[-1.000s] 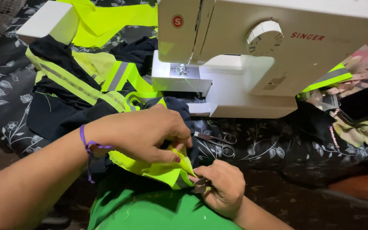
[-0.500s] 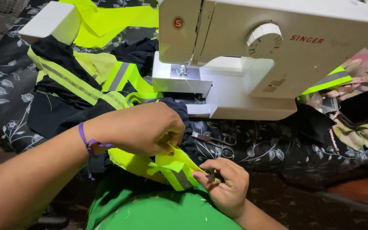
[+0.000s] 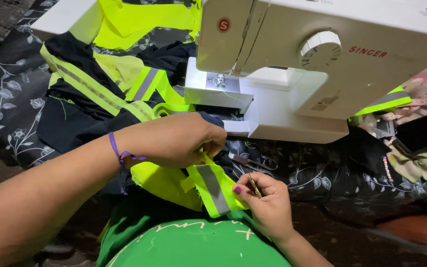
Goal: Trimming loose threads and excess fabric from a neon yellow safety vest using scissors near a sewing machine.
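Neon-yellow strip (image 3: 212, 187) with a grey reflective band lies over your lap, long axis running from your left hand (image 3: 174, 141), pinching its upper end, down to your right hand (image 3: 265, 202), pinching a small metal tool (image 3: 254, 185) beside it.

The sewing machine (image 3: 322, 64) stands behind both hands. Scissors (image 3: 253, 161) lie before it; folded garments (image 3: 100, 89) lie to its left.
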